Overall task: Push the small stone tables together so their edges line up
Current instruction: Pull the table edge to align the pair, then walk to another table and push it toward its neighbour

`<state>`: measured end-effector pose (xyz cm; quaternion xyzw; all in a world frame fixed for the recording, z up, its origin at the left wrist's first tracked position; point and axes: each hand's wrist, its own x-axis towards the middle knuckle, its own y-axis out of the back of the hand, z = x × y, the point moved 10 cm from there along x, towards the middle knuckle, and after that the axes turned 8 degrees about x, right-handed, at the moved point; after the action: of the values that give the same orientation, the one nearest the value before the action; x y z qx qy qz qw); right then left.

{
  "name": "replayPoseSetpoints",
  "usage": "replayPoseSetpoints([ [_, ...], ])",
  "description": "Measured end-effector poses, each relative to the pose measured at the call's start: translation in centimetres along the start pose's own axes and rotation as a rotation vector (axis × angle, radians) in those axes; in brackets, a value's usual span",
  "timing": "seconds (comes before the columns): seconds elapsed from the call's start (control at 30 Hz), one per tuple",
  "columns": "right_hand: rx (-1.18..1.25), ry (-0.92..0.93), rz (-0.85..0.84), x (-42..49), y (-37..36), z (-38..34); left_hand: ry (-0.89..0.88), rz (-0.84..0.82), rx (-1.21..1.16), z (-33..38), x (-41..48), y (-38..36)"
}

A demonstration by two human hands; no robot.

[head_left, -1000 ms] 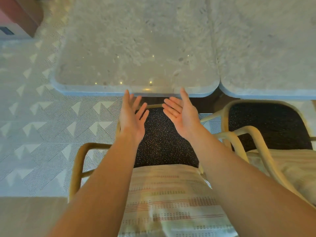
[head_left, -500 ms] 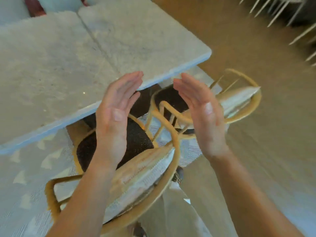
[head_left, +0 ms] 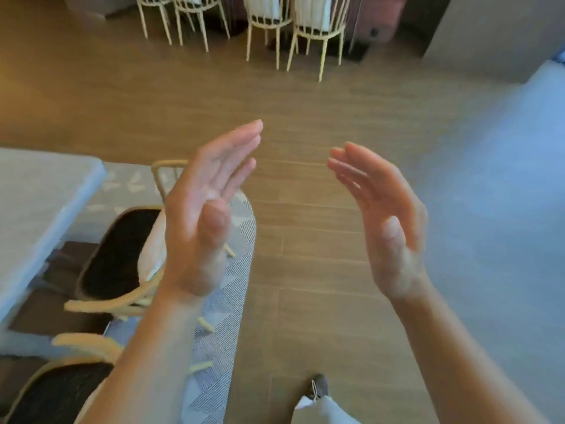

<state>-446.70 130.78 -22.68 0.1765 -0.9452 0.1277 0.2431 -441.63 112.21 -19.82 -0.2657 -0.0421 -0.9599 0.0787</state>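
Since half a second ago my view has swung right, off the two joined slabs, so only one stone table (head_left: 36, 203) shows, its corner over the left edge of the rug (head_left: 226, 301). Both hands have come away with the turn. The left hand (head_left: 208, 215) and right hand (head_left: 382, 215) hang in the air over the wooden floor (head_left: 305, 255), palms facing, fingers straight and spread, holding nothing and touching nothing. I judge they are carried ready like this because I am walking round to check or push from another side. I cannot tell from here whether the edges line up. I count two hands, one table, two wicker chairs (head_left: 122, 255) tucked beside it, four pale chairs (head_left: 318, 26) at the floor's far edge, and one shoe (head_left: 318, 388).
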Motion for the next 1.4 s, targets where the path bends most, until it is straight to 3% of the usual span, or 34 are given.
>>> replayPoseSetpoints([
  [0.33, -0.154, 0.135, 0.161, 11.2, 15.2, -1.6, -0.088, -0.148, -0.066, -4.9, 15.3, -12.5],
  [0.63, -0.27, 0.175, 0.223, 24.4, 21.6, 4.5, -0.133, -0.206, -0.141, -14.9, 30.5, -15.3],
  [1.0, -0.448, 0.207, 0.331, 40.8, 27.9, 8.6, -0.176, -0.381, -0.233, -22.0, 50.6, -18.9],
  [1.4, -0.489, 0.252, 0.373, 57.4, 42.6, 17.5, -0.227, -0.462, -0.167, -33.1, 70.2, -29.2],
])
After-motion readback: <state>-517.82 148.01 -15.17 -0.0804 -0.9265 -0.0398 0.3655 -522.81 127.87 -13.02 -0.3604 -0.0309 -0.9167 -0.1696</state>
